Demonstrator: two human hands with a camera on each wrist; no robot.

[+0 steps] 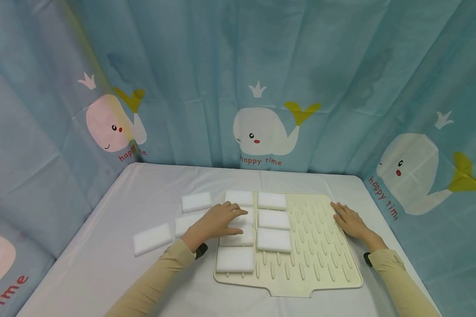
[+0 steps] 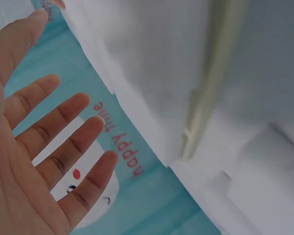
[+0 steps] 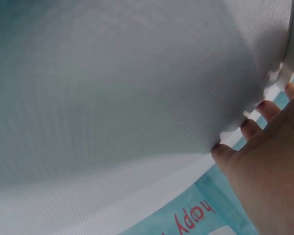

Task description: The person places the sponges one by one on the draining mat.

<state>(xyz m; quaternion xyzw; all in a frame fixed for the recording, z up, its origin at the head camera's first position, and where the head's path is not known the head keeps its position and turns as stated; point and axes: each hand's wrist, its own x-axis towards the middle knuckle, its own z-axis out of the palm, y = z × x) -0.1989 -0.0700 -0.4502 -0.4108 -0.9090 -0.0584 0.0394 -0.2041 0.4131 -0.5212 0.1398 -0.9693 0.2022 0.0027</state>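
A pale yellow ridged mat (image 1: 313,246) lies on the table with white sponge blocks on its left part. Several blocks form the left column, among them a near block (image 1: 235,259), and three more, such as the middle block (image 1: 273,219), stand beside them. My left hand (image 1: 218,220) hovers over the left column, partly hiding two blocks. Its fingers are spread and the palm (image 2: 19,181) holds nothing in the left wrist view. At the mat's right edge rests my right hand (image 1: 351,221), fingers extended. In the right wrist view its fingertips (image 3: 222,151) touch the white surface.
Left of the mat, three loose sponge blocks lie on the white tablecloth (image 1: 99,246): a far one (image 1: 196,202), one partly behind my left wrist (image 1: 184,223), and an outer one (image 1: 153,239). A blue whale-print curtain (image 1: 206,88) encloses the table's back and sides.
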